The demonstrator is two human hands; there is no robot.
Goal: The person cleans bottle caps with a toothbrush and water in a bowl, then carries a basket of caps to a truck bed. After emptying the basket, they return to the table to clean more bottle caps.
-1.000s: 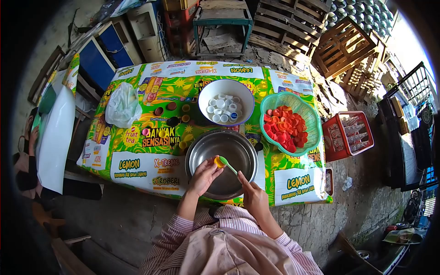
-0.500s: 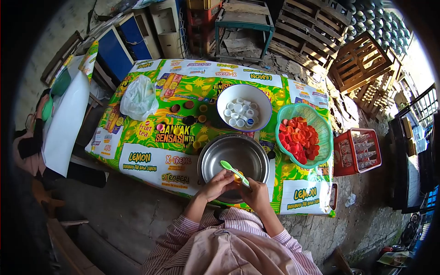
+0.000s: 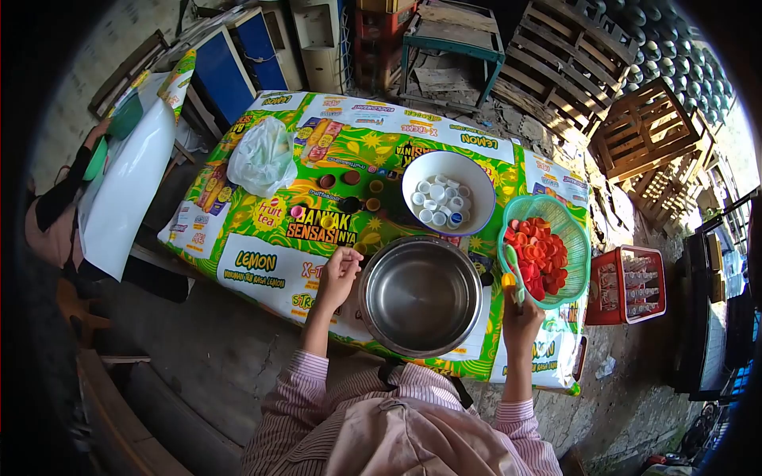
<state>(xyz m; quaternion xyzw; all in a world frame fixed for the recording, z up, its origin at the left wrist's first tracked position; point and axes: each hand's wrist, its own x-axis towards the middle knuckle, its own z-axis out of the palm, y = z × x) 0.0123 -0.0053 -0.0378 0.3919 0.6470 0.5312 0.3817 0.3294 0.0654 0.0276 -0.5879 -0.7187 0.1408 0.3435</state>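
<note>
My left hand is over the table left of the steel basin, its fingers curled together. Its fingertips are right by a yellow bottle cap; whether they grip anything is hidden. On the basin's right, my right hand is closed on a green and white toothbrush. A yellow-orange bottle cap shows at the fingers of that hand. Beyond it is a green plastic basket of red caps. A white enamel bowl holds several white caps.
Several loose caps and a clear plastic bag lie on the patterned table cover. A red crate of bottles stands right of the table. Another person's arm shows at far left. Wooden pallets stand behind.
My hands, together over the basin before, have separated. The left went to the yellow cap on the table; the right moved right with the toothbrush and cap. The view has shifted slightly.
</note>
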